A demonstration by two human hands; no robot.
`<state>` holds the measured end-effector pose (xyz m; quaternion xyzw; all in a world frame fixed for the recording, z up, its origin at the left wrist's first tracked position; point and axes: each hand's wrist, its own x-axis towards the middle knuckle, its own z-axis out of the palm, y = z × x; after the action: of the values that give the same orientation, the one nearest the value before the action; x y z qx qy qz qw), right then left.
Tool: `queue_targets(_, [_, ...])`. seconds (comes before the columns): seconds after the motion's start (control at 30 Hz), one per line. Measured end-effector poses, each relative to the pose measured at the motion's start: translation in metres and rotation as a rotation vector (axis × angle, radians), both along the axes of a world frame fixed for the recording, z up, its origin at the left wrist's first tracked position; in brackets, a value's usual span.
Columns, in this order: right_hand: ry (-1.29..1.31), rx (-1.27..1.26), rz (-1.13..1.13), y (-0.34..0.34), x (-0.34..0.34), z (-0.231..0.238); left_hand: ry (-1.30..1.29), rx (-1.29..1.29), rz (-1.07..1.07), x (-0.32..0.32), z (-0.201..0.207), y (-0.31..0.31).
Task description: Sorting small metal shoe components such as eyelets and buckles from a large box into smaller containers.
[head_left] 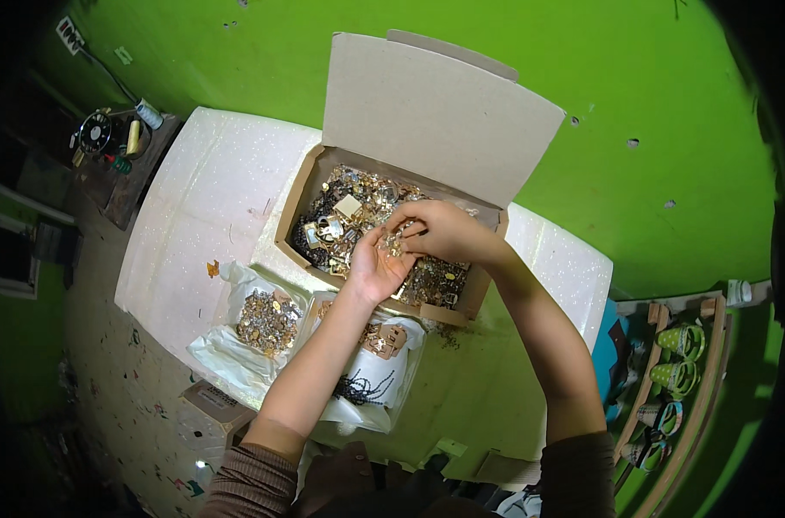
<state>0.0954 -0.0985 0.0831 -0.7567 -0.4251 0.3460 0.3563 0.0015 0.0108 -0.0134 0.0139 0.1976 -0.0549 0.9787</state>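
Observation:
My left hand (379,269) is palm up and cupped under small gold-coloured jewelry pieces (393,243). Over that palm, my right hand (449,230) curls its fingers down in a pinch at the same pieces; what lies right between its fingertips is too small to make out. Both hands are above an open cardboard box (291,204), which holds a heap of jewelry (349,181): gold pieces, dark beads and clear beads mixed together. A pale square piece (348,206) lies on the heap. The forearms hide part of the box's front.
The raised lid (436,112) leans toward the green wall. At front left, a paper-lined tray (215,352) holds more beads; beside it another lined tray (392,416) holds brown tags (384,340) and black bead strands (365,388). Shoes (673,376) sit on a rack at right.

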Motion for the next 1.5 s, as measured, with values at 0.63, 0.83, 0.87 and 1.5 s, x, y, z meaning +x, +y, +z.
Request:
queue_targets(0.63, [-0.825, -0.575, 0.012, -0.056, -0.055, -0.088, 0.200, 0.203, 0.059, -0.003, 0.002, -0.004])
queue_targets(0.83, [-0.859, -0.578, -0.028, -0.057, -0.057, -0.095, 0.182, 0.214, 0.047, -0.006, 0.003, -0.007])
queue_targets(0.87, [-0.816, -0.603, -0.035, -0.055, -0.057, -0.094, 0.182, 0.220, 0.042, -0.007, 0.003, -0.007])
queue_targets(1.5, [-0.650, -0.544, -0.099, -0.047, -0.052, -0.097, 0.166, 0.155, 0.026, -0.016, 0.003, -0.005])
